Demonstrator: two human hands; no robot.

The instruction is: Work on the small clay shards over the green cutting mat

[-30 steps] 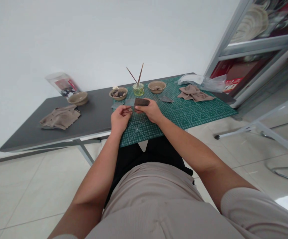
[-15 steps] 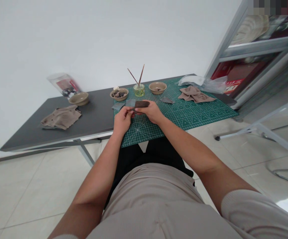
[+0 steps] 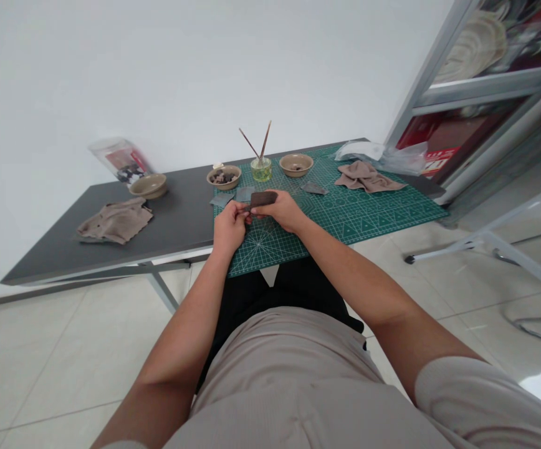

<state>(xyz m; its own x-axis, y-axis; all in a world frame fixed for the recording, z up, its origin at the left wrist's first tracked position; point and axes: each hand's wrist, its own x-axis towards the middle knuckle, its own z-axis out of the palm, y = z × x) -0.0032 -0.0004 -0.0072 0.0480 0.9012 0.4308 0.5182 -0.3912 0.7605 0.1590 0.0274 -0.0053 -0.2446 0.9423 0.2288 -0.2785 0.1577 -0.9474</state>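
Note:
Above the green cutting mat (image 3: 345,215) my two hands meet, fingertips close together. My right hand (image 3: 285,210) is closed on a dark brown rectangular piece (image 3: 263,199), which looks like folded sandpaper. My left hand (image 3: 230,229) is pinched on something small at that piece's left end; the fingers hide most of it. Just beyond the left fingers lie a grey square sheet (image 3: 245,194) and another grey sheet (image 3: 222,199). A crumpled grey sheet (image 3: 315,188) rests to the right of my right hand.
Behind my hands stand a bowl of small dark pieces (image 3: 224,178), a glass jar (image 3: 262,169) with two thin brushes, and another bowl (image 3: 296,164). Brown cloths (image 3: 366,176) lie right and left. At the left are a third bowl (image 3: 148,186) and a clear package (image 3: 118,159).
The dark brown piece has tilted slightly in my right hand, so more of its broad face shows. Both hands stay in nearly the same place.

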